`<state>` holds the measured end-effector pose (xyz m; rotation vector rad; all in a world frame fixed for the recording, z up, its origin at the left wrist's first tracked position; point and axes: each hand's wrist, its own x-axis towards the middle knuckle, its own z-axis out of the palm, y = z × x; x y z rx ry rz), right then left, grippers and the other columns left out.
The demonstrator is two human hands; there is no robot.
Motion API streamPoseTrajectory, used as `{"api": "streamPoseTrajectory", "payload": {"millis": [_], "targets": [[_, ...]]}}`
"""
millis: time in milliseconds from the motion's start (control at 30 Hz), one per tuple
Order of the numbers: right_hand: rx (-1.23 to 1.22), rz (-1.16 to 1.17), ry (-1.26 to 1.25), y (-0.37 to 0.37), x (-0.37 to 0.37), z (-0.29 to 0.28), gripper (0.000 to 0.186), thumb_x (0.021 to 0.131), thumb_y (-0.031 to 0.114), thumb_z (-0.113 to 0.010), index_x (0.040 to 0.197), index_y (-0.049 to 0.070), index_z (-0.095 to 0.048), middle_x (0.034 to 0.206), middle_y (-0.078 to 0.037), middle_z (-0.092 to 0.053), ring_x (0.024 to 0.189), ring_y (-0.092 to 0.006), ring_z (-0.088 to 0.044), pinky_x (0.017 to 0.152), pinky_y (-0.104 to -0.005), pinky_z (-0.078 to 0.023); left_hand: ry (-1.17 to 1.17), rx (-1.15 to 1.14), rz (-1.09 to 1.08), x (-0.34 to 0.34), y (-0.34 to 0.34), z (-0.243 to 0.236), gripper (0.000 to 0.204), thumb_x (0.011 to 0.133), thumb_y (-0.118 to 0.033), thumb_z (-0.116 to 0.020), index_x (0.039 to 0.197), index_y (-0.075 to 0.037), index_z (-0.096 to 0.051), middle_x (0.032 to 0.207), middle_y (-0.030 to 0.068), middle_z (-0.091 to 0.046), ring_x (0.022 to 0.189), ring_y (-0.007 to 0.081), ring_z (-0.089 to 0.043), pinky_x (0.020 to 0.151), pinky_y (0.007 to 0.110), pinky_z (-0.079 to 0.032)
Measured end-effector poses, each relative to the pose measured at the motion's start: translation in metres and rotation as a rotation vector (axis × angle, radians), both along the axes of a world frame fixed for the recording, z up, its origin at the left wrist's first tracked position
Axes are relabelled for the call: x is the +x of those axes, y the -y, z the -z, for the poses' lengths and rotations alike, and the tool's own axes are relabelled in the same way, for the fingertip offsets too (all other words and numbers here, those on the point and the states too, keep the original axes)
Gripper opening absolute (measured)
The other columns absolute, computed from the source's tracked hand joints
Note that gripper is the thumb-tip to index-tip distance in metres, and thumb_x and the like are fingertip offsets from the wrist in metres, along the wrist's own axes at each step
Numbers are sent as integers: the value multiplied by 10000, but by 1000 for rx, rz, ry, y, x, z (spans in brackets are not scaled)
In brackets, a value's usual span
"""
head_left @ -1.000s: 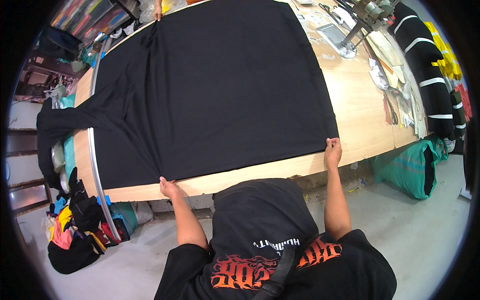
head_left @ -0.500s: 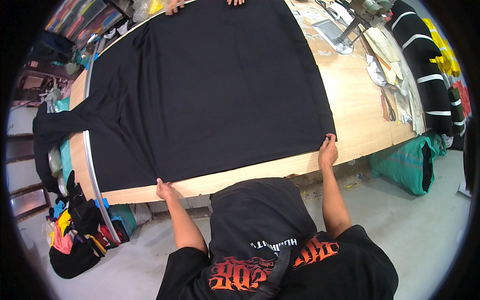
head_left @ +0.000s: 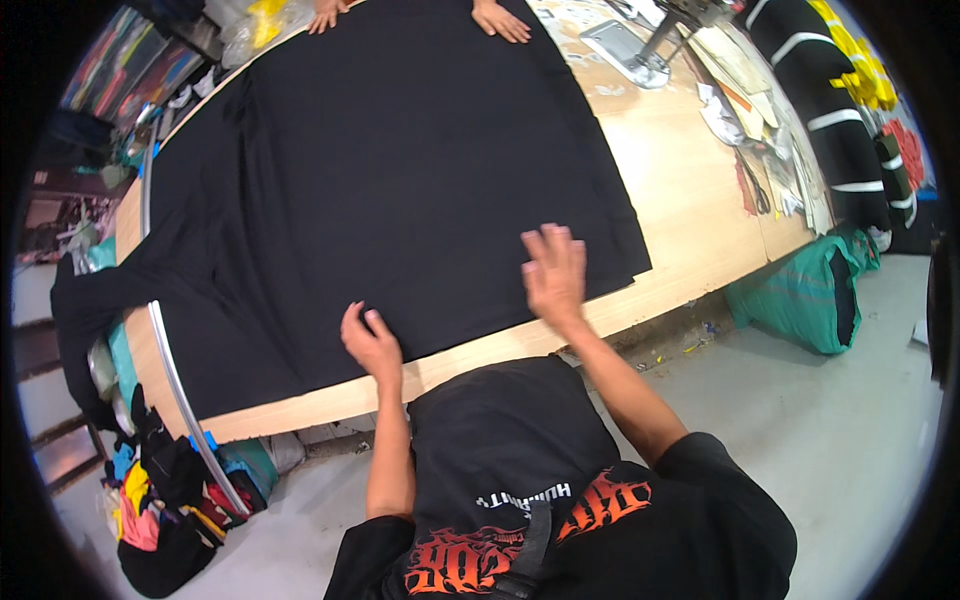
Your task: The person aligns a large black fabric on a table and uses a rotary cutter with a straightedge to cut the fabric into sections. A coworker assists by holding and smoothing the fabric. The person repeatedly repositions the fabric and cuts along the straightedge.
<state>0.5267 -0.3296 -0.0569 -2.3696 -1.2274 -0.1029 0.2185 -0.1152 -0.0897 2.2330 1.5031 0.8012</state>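
Black fabric (head_left: 400, 170) covers much of the wooden table (head_left: 690, 230), with loose folds and a bunched end hanging over the left side. My left hand (head_left: 370, 345) is open near the fabric's near edge, fingers loosely curved over it. My right hand (head_left: 553, 280) is open, fingers spread flat over or on the cloth, left of its near right corner; whether it touches is unclear. A long metal rail (head_left: 170, 355) runs at the table's left end. A co-worker's hands (head_left: 500, 22) rest at the far edge of the fabric.
A metal machine (head_left: 660, 45), paper patterns (head_left: 775, 120) and scissors lie along the table's right. Beyond stand black rolls (head_left: 840, 160) with white bands and yellow material (head_left: 865, 70). A green sack (head_left: 790, 300) sits under the right end, piled colourful cloth (head_left: 160, 500) at lower left.
My hands have released the fabric's near edge; the right moved leftward onto the cloth, the left rightward and up. The co-worker's second hand appeared, and both hands spread along the far edge.
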Motion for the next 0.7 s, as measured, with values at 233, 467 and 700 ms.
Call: {"api": "streamPoseTrajectory", "payload": {"millis": [233,467,700], "targets": [[-271,-141,-44,-20,-30,29,645,1150,452,-573,1751,275,-420,1842,-201,-307,1714,-391,-263,1363,-678,-166,-437,-71,326,42,35,2,636,1195,-396,-474,1762,-125,-380,1867,173,-250,1733,373,-190,1391,585,-147],[-342,495,-71,83,57,57,617,1201,423,-429,1794,275,-343,1868,-192,-243,1732,-395,-203,1380,-665,-112,-463,-74,293,13,37,13,646,1191,-410,-470,1779,-159,-375,1880,168,-221,1745,379,-151,1391,592,-118],[-315,909,-95,97,69,77,580,1226,403,-347,1732,127,-420,1807,-230,-356,1712,-399,-260,1339,-725,-174,-343,-83,344,0,26,5,622,1146,-369,-586,1707,-126,-468,1826,176,-337,1707,399,-262,1364,620,-201]]}}
